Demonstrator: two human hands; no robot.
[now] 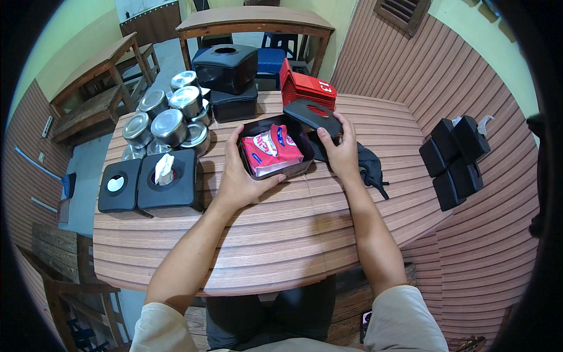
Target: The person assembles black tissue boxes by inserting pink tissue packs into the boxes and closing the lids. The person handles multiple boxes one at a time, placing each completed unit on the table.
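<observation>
My left hand [240,179] is wrapped round the left and near sides of an open black tissue box [304,168]. A pink plastic pack of tissues [271,154] lies inside it, below the rim. My right hand [341,151] grips the box's black lid [298,110], thumb on top, fingers at its right edge. Tilted, the lid hangs over the box's far right corner, and red shows through its oval opening. Just right of the box, partly behind my right hand, lies a crumpled black cloth item with a strap [370,166].
Two closed tissue boxes [170,196] stand at the table's left. Behind them are stacked metal canisters [170,126]. Farther back are two stacked black boxes [226,67] and red numbered table signs [308,88]. More black tissue boxes [454,158] sit beyond the right edge.
</observation>
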